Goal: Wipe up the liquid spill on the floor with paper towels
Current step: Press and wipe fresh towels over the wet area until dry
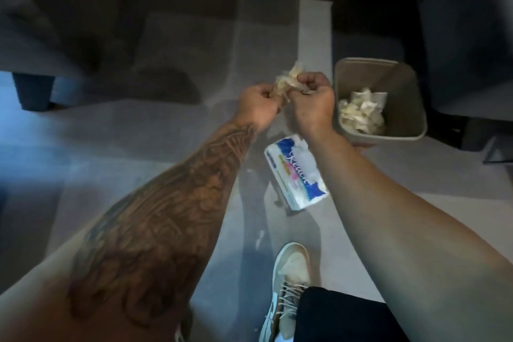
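Both fists are closed on one crumpled, stained paper towel wad (288, 82), the left hand (259, 104) gripping its near-left end and the right hand (312, 101) its right side, so the wad bunches up between and just beyond the knuckles. Just right of the right hand stands a beige waste bin (410, 97) with more used paper towels (362, 111) lying in its bottom. Nearer the person than the hands, under the right wrist, a paper towel pack (295, 172) lies on the grey floor (138, 130). A darker patch (169, 83), possibly wet, lies left of the left hand.
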Available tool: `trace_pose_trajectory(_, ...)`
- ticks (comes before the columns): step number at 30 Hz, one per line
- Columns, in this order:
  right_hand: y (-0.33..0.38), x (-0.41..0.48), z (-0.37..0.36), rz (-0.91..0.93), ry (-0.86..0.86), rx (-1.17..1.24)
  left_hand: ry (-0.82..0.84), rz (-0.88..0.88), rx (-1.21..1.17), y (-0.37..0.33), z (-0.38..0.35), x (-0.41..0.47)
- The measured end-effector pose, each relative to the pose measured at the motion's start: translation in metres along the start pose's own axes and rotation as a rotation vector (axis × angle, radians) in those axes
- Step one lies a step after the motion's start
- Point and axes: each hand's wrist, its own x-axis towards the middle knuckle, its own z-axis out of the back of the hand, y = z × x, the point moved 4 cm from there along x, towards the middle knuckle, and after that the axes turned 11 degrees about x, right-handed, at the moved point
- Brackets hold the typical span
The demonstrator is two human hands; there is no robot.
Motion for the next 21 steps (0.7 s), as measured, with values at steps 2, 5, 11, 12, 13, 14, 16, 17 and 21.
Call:
trace_pose_trajectory(2,0.019,0.016,0.036,0.012,-0.088,0.008,0.056,-0.035,-0.019,-0.036,-0.030,-0.001)
trace_pose_trajectory(5,0.035,0.034,0.089,0.021,-0.208,-0.005,0.216,-0.036,-0.044,-0.079,-0.078,-0.010)
trace_pose_trajectory(11,0.026,0.048,0.155,-0.071,-0.313,-0.122,0.340,-0.038,0.040,-0.105,-0.123,-0.029)
trace_pose_trajectory(12,0.020,0.046,0.161,-0.088,-0.309,-0.168,0.339,-0.029,0.050,-0.101,-0.125,-0.030)
trace_pose_trajectory(13,0.015,0.042,0.162,-0.100,-0.299,-0.207,0.326,-0.018,0.072,-0.095,-0.123,-0.031)
trace_pose_trajectory(14,0.011,0.035,0.162,-0.092,-0.280,-0.227,0.302,-0.019,0.093,-0.089,-0.120,-0.030)
trace_pose_trajectory(16,0.008,0.016,0.152,-0.023,-0.222,-0.233,0.261,-0.001,0.115,-0.073,-0.108,-0.033)
trace_pose_trajectory(17,0.006,0.004,0.146,0.015,-0.190,-0.233,0.245,0.017,0.130,-0.064,-0.101,-0.035)
trace_pose_trajectory(21,-0.021,-0.041,0.115,0.023,0.009,-0.330,0.178,0.094,0.171,-0.028,-0.078,-0.041)
